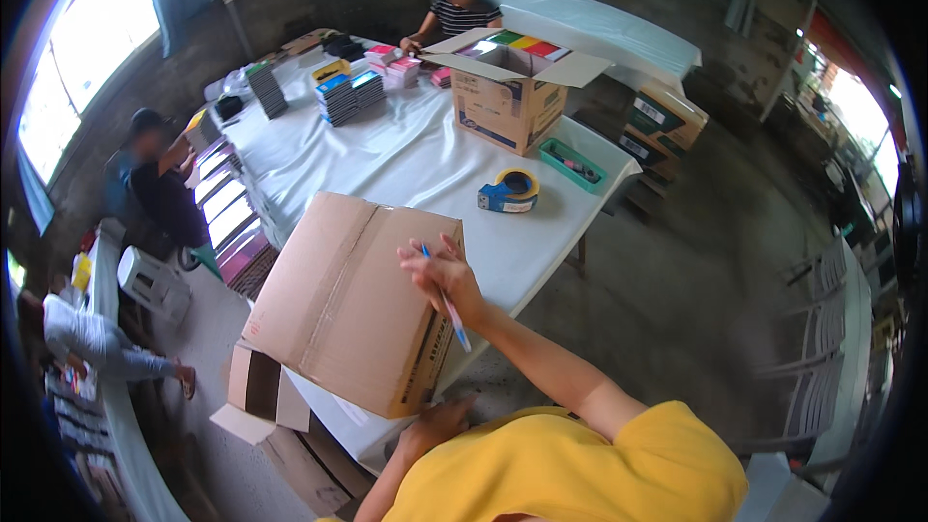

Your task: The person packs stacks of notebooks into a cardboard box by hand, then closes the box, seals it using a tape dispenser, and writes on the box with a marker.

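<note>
A large closed cardboard box (338, 290) lies on the near end of the white-covered table, its top seam taped. My right hand (447, 280) is over the box's right side, fingers partly spread, with a blue-and-white pen (452, 311) held between them. My left hand (440, 425) is low by the near right corner of the box, close to my yellow shirt. Its fingers are dark and partly hidden, so its grip is unclear. Beyond the box sits a blue tape dispenser (508, 193) with a yellow-edged roll.
An open carton (507, 97) and a green tray (572, 166) stand at the table's right. Stacks of booklets (348, 97) lie farther back. One person (459, 10) sits at the far end, another (159, 174) works at left. An open box (259, 391) is below the near left.
</note>
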The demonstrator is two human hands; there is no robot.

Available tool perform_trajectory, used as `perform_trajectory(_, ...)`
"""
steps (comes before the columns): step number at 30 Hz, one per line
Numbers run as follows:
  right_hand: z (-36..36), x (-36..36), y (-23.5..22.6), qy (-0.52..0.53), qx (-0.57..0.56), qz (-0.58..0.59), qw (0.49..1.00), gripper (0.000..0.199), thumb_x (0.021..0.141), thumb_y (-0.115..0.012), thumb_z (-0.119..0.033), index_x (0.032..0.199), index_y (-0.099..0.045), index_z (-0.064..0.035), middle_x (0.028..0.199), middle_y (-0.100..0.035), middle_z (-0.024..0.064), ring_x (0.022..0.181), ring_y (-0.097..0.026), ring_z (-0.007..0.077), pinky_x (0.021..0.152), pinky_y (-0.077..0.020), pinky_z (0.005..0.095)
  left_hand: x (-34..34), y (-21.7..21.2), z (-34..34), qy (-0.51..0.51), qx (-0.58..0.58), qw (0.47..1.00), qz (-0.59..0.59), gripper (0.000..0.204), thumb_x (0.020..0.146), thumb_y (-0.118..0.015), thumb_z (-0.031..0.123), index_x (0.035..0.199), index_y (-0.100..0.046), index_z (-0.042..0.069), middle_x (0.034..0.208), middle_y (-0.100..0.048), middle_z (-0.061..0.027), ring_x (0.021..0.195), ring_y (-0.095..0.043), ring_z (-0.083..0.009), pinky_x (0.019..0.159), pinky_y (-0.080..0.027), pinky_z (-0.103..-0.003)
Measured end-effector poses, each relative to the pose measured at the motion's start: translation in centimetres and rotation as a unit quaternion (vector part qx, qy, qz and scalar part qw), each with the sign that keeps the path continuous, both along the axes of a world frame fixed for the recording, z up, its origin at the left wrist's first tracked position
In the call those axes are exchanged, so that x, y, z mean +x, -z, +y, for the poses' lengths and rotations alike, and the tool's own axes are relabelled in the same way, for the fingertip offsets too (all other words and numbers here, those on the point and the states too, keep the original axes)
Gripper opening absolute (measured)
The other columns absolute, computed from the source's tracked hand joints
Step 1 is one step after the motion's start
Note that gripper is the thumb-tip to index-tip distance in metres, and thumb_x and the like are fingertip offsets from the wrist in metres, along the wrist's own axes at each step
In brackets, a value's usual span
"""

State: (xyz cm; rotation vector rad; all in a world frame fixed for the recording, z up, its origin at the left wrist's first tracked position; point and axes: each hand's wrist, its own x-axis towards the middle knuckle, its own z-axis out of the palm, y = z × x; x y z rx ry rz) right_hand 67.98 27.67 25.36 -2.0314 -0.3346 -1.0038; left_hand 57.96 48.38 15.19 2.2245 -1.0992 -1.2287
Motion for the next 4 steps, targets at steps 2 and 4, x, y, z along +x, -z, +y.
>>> perform_trajectory(2,-1.9,-3.2,0.8,-0.042,-0.054,-0.037,0.997,0.018,0.094,-0.060,-0.021,0.106,-0.065,-0.0087,0.115,-0.068,0.0113,0.115,-0.061,0.0288,0.105,-0.0400,0.0408,-1.0,-0.5,-3.0,0.043,-0.015,0.996,-0.081,0.061,0.085,-0.058,0.024,0.142,-0.039,0.011,0.133,-0.052,-0.0235,0.115,-0.056,-0.0375,0.096,-0.046,-0.043)
perform_trajectory(4,-3.8,-5.1,3.0,-0.154,0.068,0.017,0.986,0.021,0.095,-0.059,-0.024,0.108,-0.065,-0.0083,0.123,-0.064,0.0126,0.123,-0.055,0.0313,0.110,-0.0358,0.0432,-2.1,0.6,-6.3,0.032,-0.016,0.995,-0.094,0.061,0.088,-0.058,0.029,0.143,-0.038,0.013,0.137,-0.048,-0.0255,0.117,-0.053,-0.0411,0.097,-0.045,-0.046)
